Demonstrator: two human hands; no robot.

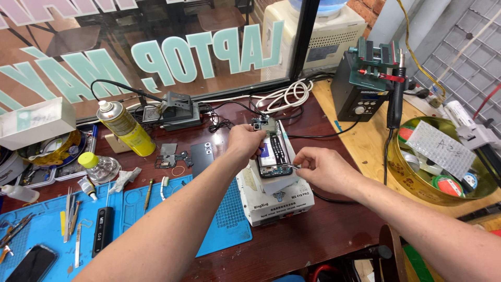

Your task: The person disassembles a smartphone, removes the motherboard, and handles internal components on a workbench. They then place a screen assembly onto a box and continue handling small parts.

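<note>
An opened phone (272, 151) lies back-up on a white box-shaped heating pad (276, 198), its circuit board and flex cables bare. My left hand (244, 141) grips the phone's upper left edge near the camera module. My right hand (321, 168) pinches thin tweezers (294, 167) whose tip touches the phone's lower right corner. Both forearms reach in from the bottom of the view.
A blue work mat (229, 219) holds tools, a black pen-shaped tool (103, 237) and a dark phone (34, 263). A yellow spray can (125, 128), a small bottle (99, 167), a black back cover (201, 156), a soldering station (360, 89), a brass bowl of tape rolls (402, 177).
</note>
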